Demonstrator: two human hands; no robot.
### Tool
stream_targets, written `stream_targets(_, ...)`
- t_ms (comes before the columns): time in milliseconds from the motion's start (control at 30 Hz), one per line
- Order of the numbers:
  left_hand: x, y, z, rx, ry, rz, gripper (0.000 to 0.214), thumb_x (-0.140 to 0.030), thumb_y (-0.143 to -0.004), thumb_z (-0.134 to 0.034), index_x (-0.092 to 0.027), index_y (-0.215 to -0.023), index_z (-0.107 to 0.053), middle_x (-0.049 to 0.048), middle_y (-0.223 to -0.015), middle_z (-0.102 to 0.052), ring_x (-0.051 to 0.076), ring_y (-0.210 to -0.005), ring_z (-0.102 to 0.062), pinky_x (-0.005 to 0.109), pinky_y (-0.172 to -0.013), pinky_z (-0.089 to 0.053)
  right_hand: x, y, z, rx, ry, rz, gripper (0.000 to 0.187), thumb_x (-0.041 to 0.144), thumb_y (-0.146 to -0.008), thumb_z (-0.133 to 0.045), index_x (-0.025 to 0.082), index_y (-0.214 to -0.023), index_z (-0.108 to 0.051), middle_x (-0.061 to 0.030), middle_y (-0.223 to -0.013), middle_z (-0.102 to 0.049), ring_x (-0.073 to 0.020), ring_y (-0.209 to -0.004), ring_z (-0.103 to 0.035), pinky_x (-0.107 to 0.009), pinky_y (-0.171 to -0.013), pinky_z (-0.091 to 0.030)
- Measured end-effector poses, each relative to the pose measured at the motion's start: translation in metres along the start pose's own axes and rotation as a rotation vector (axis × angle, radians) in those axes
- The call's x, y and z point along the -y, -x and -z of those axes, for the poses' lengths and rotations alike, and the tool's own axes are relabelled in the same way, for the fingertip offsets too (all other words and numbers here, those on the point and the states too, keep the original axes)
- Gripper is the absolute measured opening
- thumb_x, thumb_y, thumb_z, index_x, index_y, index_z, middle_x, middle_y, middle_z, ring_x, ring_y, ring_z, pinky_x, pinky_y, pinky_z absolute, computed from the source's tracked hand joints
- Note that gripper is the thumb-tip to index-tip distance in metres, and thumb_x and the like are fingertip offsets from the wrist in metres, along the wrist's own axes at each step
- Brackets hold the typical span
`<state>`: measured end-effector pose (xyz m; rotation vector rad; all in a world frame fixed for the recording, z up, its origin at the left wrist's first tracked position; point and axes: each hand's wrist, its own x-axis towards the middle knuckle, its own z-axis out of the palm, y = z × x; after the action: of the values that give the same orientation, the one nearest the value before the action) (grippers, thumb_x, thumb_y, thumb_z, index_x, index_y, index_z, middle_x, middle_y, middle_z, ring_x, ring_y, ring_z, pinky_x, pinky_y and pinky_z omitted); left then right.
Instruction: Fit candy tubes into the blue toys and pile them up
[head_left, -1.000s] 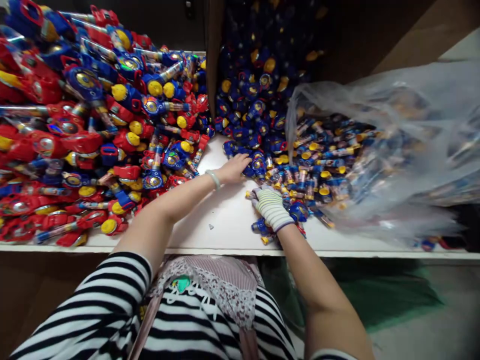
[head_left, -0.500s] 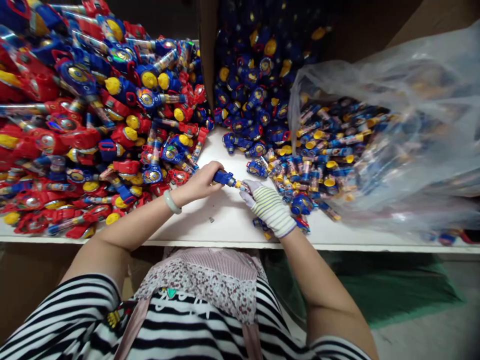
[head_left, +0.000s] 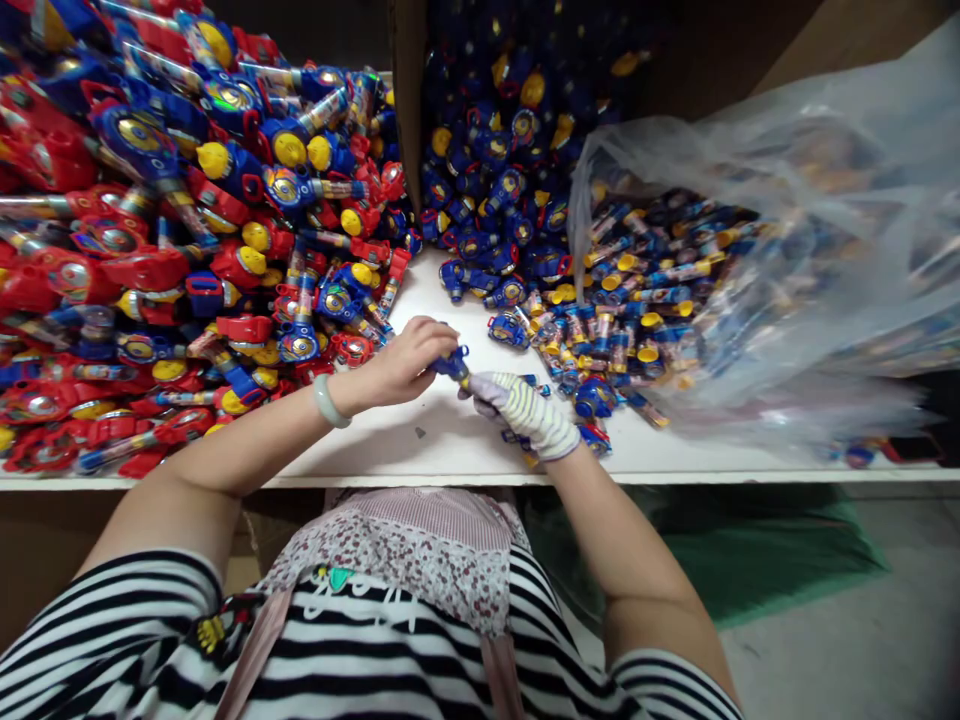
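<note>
My bare left hand (head_left: 409, 358), with a pale bangle at the wrist, is closed round a small blue toy body (head_left: 452, 365). My right hand (head_left: 521, 410) wears a striped knit glove and is closed on a small tube that meets the blue piece between both hands. They hold these just above the white table (head_left: 450, 440). Loose tubes with yellow caps (head_left: 600, 340) lie right beside the gloved hand.
A big heap of red and blue finished toys (head_left: 187, 240) fills the left of the table. A dark box of blue toy bodies (head_left: 510, 170) stands at the back. A clear plastic bag (head_left: 787, 250) of tubes spreads over the right. A green mat (head_left: 750, 570) lies below.
My left hand drew a blue toy body from the pile toward the table's middle. My gloved right hand lifted a tube and brought it up against that piece.
</note>
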<state>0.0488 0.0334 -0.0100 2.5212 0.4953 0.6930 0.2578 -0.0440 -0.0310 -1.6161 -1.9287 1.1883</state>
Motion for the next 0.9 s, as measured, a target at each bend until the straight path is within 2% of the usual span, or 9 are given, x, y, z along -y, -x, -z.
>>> stream_targets(100, 0.002, 0.004, 0.006, 0.128, 0.039, -0.005, 0.042, -0.001, -0.076, -0.050, -0.022, -0.113, -0.053, 0.0105, -0.118, -0.058, 0.025, -0.113, -0.050, 0.045, -0.101, -0.042, -0.002, 0.001, -0.010, -0.014, -0.003, 0.040, 0.038, 0.044, -0.097, -0.042, 0.016, -0.086, -0.065, -0.0040, -0.077, -0.065, -0.0156, -0.068, -0.056, -0.028, -0.069, -0.043)
stream_targets(233, 0.004, 0.011, 0.006, -0.040, 0.154, 0.124, 0.041, -0.009, -0.078, -0.056, -0.021, -0.116, -0.048, 0.0107, -0.114, -0.054, 0.023, -0.107, -0.053, 0.040, -0.096, -0.047, 0.012, 0.011, -0.016, -0.133, 0.125, -0.025, 0.038, 0.045, -0.099, -0.038, 0.016, -0.103, -0.062, -0.0080, -0.092, -0.069, -0.0176, -0.076, -0.060, -0.028, -0.070, -0.042)
stream_targets(367, -0.001, 0.009, 0.003, -0.044, 0.155, 0.130, 0.038, -0.009, -0.077, -0.056, -0.021, -0.112, -0.049, 0.0089, -0.111, -0.054, 0.022, -0.104, -0.053, 0.039, -0.094, -0.047, 0.026, 0.020, -0.011, -0.134, 0.389, -0.148, 0.041, 0.049, -0.096, -0.043, 0.016, -0.113, -0.060, -0.0117, -0.093, -0.069, -0.0218, -0.077, -0.062, -0.030, -0.069, -0.040)
stream_targets(433, -0.006, 0.008, 0.003, -0.037, 0.156, 0.113, 0.037, -0.008, -0.077, -0.055, -0.021, -0.111, -0.049, 0.0088, -0.110, -0.054, 0.022, -0.104, -0.053, 0.040, -0.093, -0.047, 0.026, 0.021, -0.012, -0.160, 0.316, -0.143, 0.040, 0.050, -0.095, -0.044, 0.015, -0.107, -0.062, -0.0109, -0.087, -0.067, -0.0208, -0.074, -0.060, -0.030, -0.068, -0.040)
stream_targets(500, -0.010, 0.008, 0.005, -0.070, 0.167, 0.096, 0.039, -0.008, -0.077, -0.055, -0.022, -0.113, -0.048, 0.0093, -0.111, -0.054, 0.023, -0.106, -0.053, 0.041, -0.094, -0.047, 0.021, 0.022, -0.015, -0.159, 0.033, -0.091, 0.045, 0.053, -0.096, -0.038, 0.016, -0.098, -0.062, -0.0057, -0.075, -0.062, -0.0166, -0.064, -0.054, -0.028, -0.062, -0.039)
stream_targets(633, -0.014, 0.009, 0.009, -0.056, 0.126, 0.023, 0.043, -0.007, -0.078, -0.055, -0.024, -0.117, -0.047, 0.0109, -0.118, -0.055, 0.025, -0.115, -0.051, 0.045, -0.100, -0.045, 0.011, 0.017, -0.020, 0.089, -0.507, -0.024, 0.067, 0.064, -0.095, -0.015, 0.015, -0.097, -0.061, 0.0055, -0.053, -0.038, -0.0111, -0.042, -0.032, -0.025, -0.046, -0.031)
stream_targets(700, -0.010, 0.009, 0.009, -0.028, 0.079, 0.044, 0.040, -0.007, -0.078, -0.056, -0.023, -0.115, -0.048, 0.0112, -0.118, -0.055, 0.025, -0.116, -0.051, 0.044, -0.101, -0.044, 0.012, 0.012, -0.019, 0.027, -0.443, -0.026, 0.067, 0.066, -0.094, -0.018, 0.015, -0.102, -0.061, 0.0038, -0.056, -0.043, -0.0117, -0.044, -0.035, -0.025, -0.047, -0.032)
stream_targets(800, -0.003, 0.010, 0.004, -0.096, 0.050, 0.207, 0.034, -0.011, -0.078, -0.056, -0.020, -0.111, -0.048, 0.0098, -0.110, -0.054, 0.023, -0.103, -0.053, 0.040, -0.093, -0.047, 0.017, 0.006, -0.015, -0.265, -0.065, -0.052, 0.056, 0.067, -0.089, -0.040, 0.017, -0.103, -0.061, -0.0045, -0.074, -0.057, -0.0157, -0.061, -0.049, -0.027, -0.058, -0.038)
stream_targets(900, 0.001, 0.013, -0.001, -0.155, 0.078, 0.189, 0.038, -0.010, -0.077, -0.056, -0.020, -0.113, -0.047, 0.0090, -0.109, -0.054, 0.022, -0.101, -0.054, 0.039, -0.092, -0.048, 0.016, 0.007, -0.017, -0.226, -0.126, -0.070, 0.051, 0.065, -0.089, -0.042, 0.018, -0.091, -0.060, -0.0029, -0.068, -0.054, -0.0144, -0.059, -0.047, -0.026, -0.056, -0.037)
